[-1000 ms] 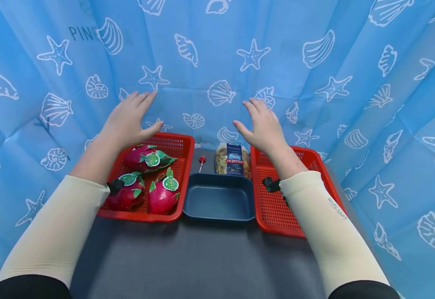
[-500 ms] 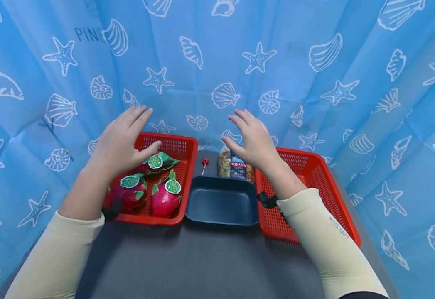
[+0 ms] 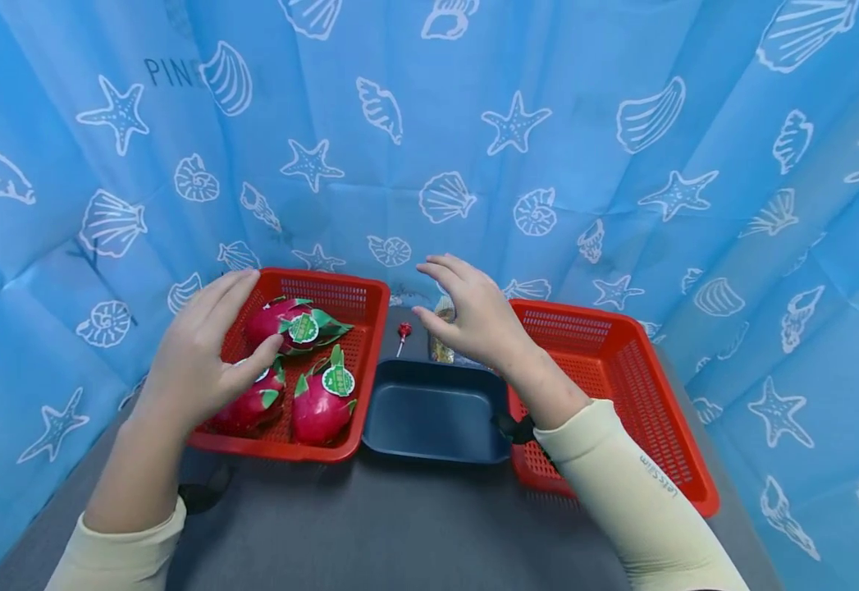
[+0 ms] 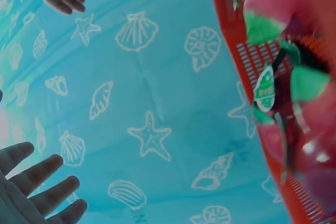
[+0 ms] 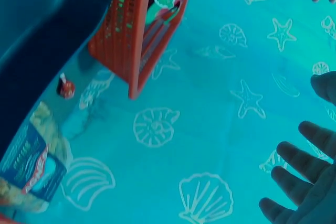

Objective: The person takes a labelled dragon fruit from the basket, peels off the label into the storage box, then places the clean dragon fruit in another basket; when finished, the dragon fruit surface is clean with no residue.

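Note:
My left hand (image 3: 196,361) hovers with fingers extended over the left side of the left red basket (image 3: 374,353), holding nothing. Inside that basket lie three dragon fruits: one at the back (image 3: 274,322), one at the front right (image 3: 320,414), and one at the front left (image 3: 248,410) partly hidden by the hand. My right hand (image 3: 473,316) is in the air above the back of the dark blue tray (image 3: 436,410), fingers spread and nothing held. Behind it, a bag of pasta (image 5: 37,163) is mostly covered in the head view.
A red lollipop (image 3: 404,330) lies behind the tray, beside the left basket. The right red basket (image 3: 658,410) stands to the tray's right, partly under my right forearm. A blue shell-patterned curtain (image 3: 399,164) hangs behind the grey table (image 3: 399,525).
Both hands have come down and nearer to me, the left also leftward and the right leftward over the pasta bag. The head view has shifted slightly. The baskets' contents look unchanged.

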The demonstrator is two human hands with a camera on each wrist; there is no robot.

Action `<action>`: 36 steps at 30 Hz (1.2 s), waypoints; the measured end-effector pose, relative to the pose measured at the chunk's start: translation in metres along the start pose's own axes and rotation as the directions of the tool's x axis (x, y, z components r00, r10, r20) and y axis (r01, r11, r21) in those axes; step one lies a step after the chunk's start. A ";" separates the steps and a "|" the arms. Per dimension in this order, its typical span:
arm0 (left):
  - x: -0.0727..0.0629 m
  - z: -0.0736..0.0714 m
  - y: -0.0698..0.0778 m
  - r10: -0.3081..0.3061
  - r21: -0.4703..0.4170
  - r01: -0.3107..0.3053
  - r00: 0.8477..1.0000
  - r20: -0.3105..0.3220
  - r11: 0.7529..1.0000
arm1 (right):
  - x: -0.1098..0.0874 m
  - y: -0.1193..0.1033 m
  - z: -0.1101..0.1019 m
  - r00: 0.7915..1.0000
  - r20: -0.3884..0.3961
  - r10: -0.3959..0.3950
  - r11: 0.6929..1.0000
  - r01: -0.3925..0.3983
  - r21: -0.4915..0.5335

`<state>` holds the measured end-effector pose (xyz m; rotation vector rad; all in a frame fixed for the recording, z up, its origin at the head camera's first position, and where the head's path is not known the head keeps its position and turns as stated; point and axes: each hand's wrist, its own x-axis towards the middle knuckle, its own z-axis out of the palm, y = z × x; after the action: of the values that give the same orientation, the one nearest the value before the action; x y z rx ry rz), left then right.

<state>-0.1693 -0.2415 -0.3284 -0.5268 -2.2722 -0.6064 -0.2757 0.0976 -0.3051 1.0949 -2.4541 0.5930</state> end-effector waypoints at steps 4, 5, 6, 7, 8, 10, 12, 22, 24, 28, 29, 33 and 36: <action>-0.018 -0.002 0.002 -0.041 -0.037 0.040 0.999 -0.029 0.999 | 0.004 -0.004 0.011 0.999 0.035 -0.002 0.999 0.000 0.046; -0.023 -0.001 0.003 -0.046 -0.041 0.044 0.998 -0.037 0.998 | 0.005 -0.005 0.014 0.999 0.043 -0.006 0.999 0.004 0.054; -0.027 -0.001 0.003 -0.053 -0.041 0.051 0.998 -0.046 0.998 | 0.006 -0.006 0.017 0.999 0.050 -0.011 0.998 0.008 0.064; -0.030 -0.001 0.004 -0.057 -0.044 0.055 0.997 -0.057 0.998 | 0.006 -0.006 0.020 0.998 0.056 -0.016 0.997 0.012 0.073; -0.034 0.000 0.005 -0.061 -0.043 0.058 0.996 -0.068 0.997 | 0.007 -0.006 0.022 0.998 0.062 -0.021 0.997 0.016 0.081; -0.042 0.001 0.005 -0.072 -0.046 0.068 0.993 -0.092 0.997 | 0.008 -0.006 0.028 0.997 0.073 -0.029 0.995 0.022 0.095; -0.051 0.002 0.006 -0.101 -0.047 0.096 0.989 -0.109 0.994 | 0.008 -0.006 0.033 0.995 0.089 -0.033 0.994 0.023 0.111; -0.086 0.010 0.004 -0.265 -0.086 0.255 0.954 -0.140 0.963 | 0.013 -0.007 0.062 0.978 0.205 -0.034 0.973 -0.014 0.229; -0.093 0.011 0.002 -0.293 -0.086 0.283 0.945 -0.146 0.955 | 0.013 -0.007 0.068 0.972 0.234 -0.034 0.969 -0.026 0.247; -0.106 0.014 0.000 -0.372 -0.064 0.366 0.917 -0.143 0.928 | 0.015 -0.007 0.078 0.956 0.290 -0.038 0.965 -0.040 0.259; -0.108 0.014 -0.001 -0.390 -0.057 0.385 0.910 -0.144 0.921 | 0.015 -0.008 0.081 0.952 0.304 -0.039 0.964 -0.044 0.262; -0.119 0.017 -0.003 -0.449 -0.028 0.450 0.881 -0.147 0.893 | 0.018 -0.008 0.094 0.930 0.364 -0.052 0.961 -0.053 0.271; -0.127 0.019 -0.007 -0.471 -0.011 0.476 0.866 -0.167 0.879 | 0.021 -0.008 0.105 0.911 0.408 -0.064 0.958 -0.059 0.281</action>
<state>-0.0992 -0.2603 -0.4343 0.1124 -2.2498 -0.8190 -0.3008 0.0259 -0.3806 1.4683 -2.7838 0.8097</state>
